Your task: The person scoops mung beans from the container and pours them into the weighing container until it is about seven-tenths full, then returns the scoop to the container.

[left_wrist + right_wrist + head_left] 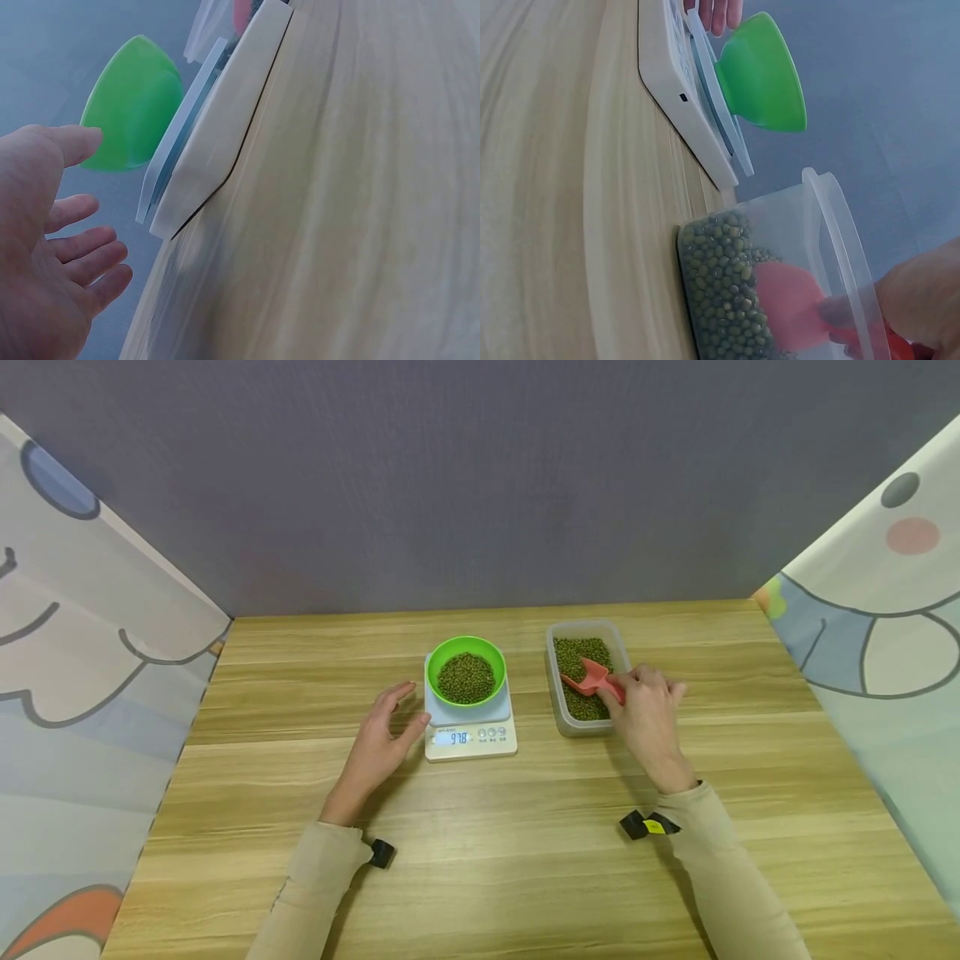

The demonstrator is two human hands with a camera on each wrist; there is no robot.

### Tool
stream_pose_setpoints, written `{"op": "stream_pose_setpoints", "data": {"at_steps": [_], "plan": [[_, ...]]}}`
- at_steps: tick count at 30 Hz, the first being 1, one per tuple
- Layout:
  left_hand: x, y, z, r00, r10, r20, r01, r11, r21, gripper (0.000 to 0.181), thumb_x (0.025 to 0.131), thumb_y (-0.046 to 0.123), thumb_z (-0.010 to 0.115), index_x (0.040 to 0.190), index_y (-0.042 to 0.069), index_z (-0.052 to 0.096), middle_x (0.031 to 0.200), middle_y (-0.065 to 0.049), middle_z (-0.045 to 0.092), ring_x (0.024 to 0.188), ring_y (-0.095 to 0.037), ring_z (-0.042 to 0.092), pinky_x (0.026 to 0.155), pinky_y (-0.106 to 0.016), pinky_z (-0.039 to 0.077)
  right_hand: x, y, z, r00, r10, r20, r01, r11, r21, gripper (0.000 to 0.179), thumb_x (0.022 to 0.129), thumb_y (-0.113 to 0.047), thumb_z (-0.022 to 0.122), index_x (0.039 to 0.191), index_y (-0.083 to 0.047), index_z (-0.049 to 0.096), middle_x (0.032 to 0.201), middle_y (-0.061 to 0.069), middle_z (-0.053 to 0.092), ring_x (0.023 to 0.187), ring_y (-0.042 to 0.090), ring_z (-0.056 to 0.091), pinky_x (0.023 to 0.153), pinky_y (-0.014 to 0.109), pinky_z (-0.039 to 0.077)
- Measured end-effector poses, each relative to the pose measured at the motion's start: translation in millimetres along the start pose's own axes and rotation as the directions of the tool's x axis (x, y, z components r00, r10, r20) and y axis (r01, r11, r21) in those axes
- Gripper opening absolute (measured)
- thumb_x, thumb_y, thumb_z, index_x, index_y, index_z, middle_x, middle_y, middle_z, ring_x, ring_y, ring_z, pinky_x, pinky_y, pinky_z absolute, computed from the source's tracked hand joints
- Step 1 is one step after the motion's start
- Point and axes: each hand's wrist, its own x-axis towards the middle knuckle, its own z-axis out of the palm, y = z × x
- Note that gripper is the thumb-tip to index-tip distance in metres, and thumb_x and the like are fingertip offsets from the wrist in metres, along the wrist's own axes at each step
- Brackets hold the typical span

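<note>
A green bowl (pixel 437 687) with mung beans (pixel 467 679) in it stands on a white kitchen scale (pixel 471 742), whose display (pixel 453 738) reads 97.8. Left of the scale, my left hand (pixel 381 746) has its fingers spread and holds nothing; the left wrist view shows the palm and loose fingers beside the bowl. My right hand (pixel 647 714) grips a red scoop (pixel 596 680) by its handle, over a clear plastic container (pixel 561 714) of mung beans. Through the container wall in the right wrist view, the scoop's head (pixel 791 304) touches the beans (pixel 724 292). Part of the handle is hidden by my fingers.
Everything stands on a wooden table (pixel 480 860), with a grey panel (pixel 480 485) along its back edge. Cartoon-printed sheets (pixel 97 635) hang at both sides. The container sits to the right of the scale, with a gap of table between them.
</note>
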Motion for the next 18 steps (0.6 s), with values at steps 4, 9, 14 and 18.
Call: {"op": "stream_pose_setpoints", "data": {"at_steps": [4,9,14,18], "plan": [[-0.3,-0.8,-0.4,1.000,0.001,-0.004,-0.001,1.000,-0.002,0.060,0.101,0.025,0.068,0.151,-0.001,0.046,0.157,-0.022,0.044,0.143,-0.041,0.043,0.119,-0.058,0.038,-2.0,1.3,1.4,1.000,-0.009,-0.030,0.009,1.000,0.028,0.025,0.082,-0.007,0.086,0.097,0.010,0.076,0.086,0.022,0.063,0.083,0.043,0.056,0.082,0.060,0.027],[-0.3,-1.4,-0.8,1.000,-0.001,-0.004,0.001,1.000,-0.005,0.060,0.101,0.025,0.068,0.150,-0.001,0.046,0.157,-0.022,0.044,0.143,-0.041,0.044,0.119,-0.058,0.038,-4.4,2.0,3.2,0.998,-0.011,-0.058,0.015,0.998,0.065,0.025,0.081,-0.005,0.087,0.097,0.010,0.076,0.085,0.023,0.065,0.083,0.044,0.058,0.083,0.060,0.028],[0.4,-1.5,-0.7,1.000,-0.006,-0.003,0.006,1.000,-0.006,0.061,0.100,0.025,0.069,0.151,0.000,0.046,0.158,-0.021,0.044,0.144,-0.040,0.043,0.119,-0.058,0.037,-6.4,2.1,3.6,0.997,0.009,-0.071,-0.003,0.996,0.086,0.024,0.081,-0.005,0.087,0.099,0.009,0.077,0.085,0.022,0.065,0.081,0.042,0.059,0.079,0.057,0.026],[0.6,-1.9,0.1,1.000,-0.010,-0.004,0.010,1.000,-0.012,0.060,0.100,0.024,0.069,0.151,0.000,0.046,0.157,-0.022,0.044,0.143,-0.041,0.044,0.119,-0.058,0.037,-7.6,1.9,2.7,0.997,0.036,-0.067,-0.030,0.995,0.098,0.024,0.084,-0.006,0.085,0.101,0.008,0.077,0.085,0.021,0.064,0.081,0.040,0.058,0.078,0.053,0.024]]}}
